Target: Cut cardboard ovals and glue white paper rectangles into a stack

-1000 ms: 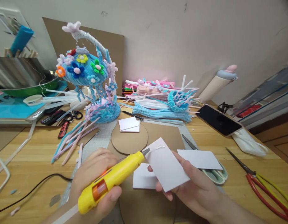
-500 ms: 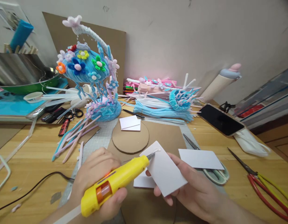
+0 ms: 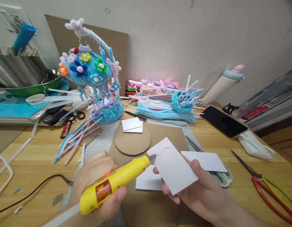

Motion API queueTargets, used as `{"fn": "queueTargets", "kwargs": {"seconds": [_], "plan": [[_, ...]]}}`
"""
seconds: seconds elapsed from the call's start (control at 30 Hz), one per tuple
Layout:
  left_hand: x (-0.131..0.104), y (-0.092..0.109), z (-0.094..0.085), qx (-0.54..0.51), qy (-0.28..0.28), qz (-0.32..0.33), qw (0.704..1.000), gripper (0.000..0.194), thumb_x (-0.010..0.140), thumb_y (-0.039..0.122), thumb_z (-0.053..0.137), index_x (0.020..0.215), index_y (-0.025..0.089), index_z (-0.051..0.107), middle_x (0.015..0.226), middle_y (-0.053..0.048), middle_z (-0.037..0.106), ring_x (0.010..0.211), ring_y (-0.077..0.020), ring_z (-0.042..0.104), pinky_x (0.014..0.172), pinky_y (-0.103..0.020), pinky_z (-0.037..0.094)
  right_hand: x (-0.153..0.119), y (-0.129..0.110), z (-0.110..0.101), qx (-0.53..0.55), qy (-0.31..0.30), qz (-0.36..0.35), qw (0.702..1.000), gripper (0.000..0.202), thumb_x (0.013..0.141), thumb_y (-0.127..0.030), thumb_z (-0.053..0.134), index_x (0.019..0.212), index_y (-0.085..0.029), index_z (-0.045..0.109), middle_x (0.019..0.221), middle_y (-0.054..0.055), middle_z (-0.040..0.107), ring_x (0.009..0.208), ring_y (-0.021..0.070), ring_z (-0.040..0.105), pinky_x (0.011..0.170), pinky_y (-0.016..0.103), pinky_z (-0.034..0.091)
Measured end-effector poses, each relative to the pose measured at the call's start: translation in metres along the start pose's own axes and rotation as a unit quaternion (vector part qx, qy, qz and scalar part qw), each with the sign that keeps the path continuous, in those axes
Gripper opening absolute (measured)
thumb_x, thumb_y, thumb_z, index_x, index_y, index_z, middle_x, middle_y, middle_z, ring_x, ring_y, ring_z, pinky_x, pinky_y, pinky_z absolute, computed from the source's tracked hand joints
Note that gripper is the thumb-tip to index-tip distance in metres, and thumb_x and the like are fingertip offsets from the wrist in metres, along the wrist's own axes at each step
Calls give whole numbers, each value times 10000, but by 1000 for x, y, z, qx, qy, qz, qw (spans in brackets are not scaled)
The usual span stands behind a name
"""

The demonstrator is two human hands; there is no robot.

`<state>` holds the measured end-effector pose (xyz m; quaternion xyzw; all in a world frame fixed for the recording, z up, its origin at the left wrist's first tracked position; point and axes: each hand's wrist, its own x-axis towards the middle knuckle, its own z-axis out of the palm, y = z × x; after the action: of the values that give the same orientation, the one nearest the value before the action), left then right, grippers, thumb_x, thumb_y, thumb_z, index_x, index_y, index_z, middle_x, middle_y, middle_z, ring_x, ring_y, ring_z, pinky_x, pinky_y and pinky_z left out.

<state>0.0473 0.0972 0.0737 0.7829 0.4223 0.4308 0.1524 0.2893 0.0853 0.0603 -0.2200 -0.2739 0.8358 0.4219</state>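
My left hand point(image 3: 98, 183) is closed around a yellow hot glue gun point(image 3: 117, 183), with a clear glue stick point(image 3: 63, 217) coming out of its back end. The gun's metal nozzle rests at the upper left edge of a white card point(image 3: 173, 167). A line of glue point(image 3: 164, 148) runs across the card near its top. Fingers of my right hand point(image 3: 202, 189) grip that card by its lower part, thumb on the right edge. Beneath it, another white card point(image 3: 147, 179) lies on brown cardboard point(image 3: 169, 135). Two small white cards point(image 3: 132, 125) rest on a cardboard disc point(image 3: 133, 145).
A white card point(image 3: 203, 160) covers part of green-handled scissors point(image 3: 223, 178). Red-and-yellow scissors point(image 3: 266, 186) lie at right, near a phone point(image 3: 223, 121). A pipe-cleaner flower lamp point(image 3: 89, 69) stands behind, beside pipe-cleaner bundles point(image 3: 162, 112). A black cord point(image 3: 39, 186) crosses the left side.
The glue line on the card has grown longer, reaching toward the upper left edge. My right hand has shifted the card slightly right and up, and the nozzle has slipped slightly left along it.
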Motion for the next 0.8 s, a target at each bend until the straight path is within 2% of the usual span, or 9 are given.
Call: {"fn": "queueTargets", "kwargs": {"seconds": [0.13, 0.3, 0.43, 0.57, 0.7, 0.8], "plan": [[-4, -4, -2, 15, -20, 16, 1000, 337, 870, 525, 359, 655, 281, 448, 482, -14, 494, 448, -217, 432, 434, -376, 318, -1, 0, -2, 7, 7, -3, 1000, 467, 901, -528, 498, 1192, -176, 597, 1138, 188, 681, 818, 224, 699, 572, 229, 469], [-2, -1, -1, 16, 13, 1, 1000, 361, 875, 531, 325, 623, 288, 411, 446, -6, 450, 419, -214, 386, 405, -372, 288, -1, -1, -3, 10, 13, 2, 1000, 473, 886, -548, 512, 1188, -198, 613, 1134, 187, 691, 759, 224, 718, 551, 221, 452], [1, 4, 1, 22, 16, 0, 1000, 373, 877, 528, 321, 608, 290, 418, 423, -13, 444, 400, -207, 361, 389, -377, 261, 0, -1, -2, -9, 25, -10, 1000, 467, 881, -549, 520, 1178, -204, 623, 1134, 185, 693, 744, 214, 714, 543, 220, 432], [0, 1, 1, 29, 18, 7, 999, 359, 868, 523, 348, 609, 290, 434, 436, -12, 441, 410, -210, 371, 401, -386, 257, 0, -1, -2, -41, 39, -27, 998, 459, 860, -562, 543, 1157, -223, 629, 1116, 155, 704, 730, 206, 701, 546, 232, 414], [-4, -7, 3, 16, -7, 9, 1000, 197, 819, 427, 480, 687, 282, 498, 522, -11, 480, 498, -222, 426, 464, -395, 306, 1, 0, -3, -77, 68, -34, 994, 467, 842, -572, 563, 1148, -225, 626, 1096, 137, 708, 726, 203, 682, 565, 253, 406], [-5, -10, 5, 16, -3, 8, 1000, 108, 771, 365, 511, 705, 280, 513, 558, -15, 500, 537, -228, 432, 499, -406, 323, 2, 2, -4, -89, 85, -35, 992, 436, 841, -557, 572, 1134, -239, 629, 1069, 124, 715, 713, 198, 675, 563, 255, 393]]}}
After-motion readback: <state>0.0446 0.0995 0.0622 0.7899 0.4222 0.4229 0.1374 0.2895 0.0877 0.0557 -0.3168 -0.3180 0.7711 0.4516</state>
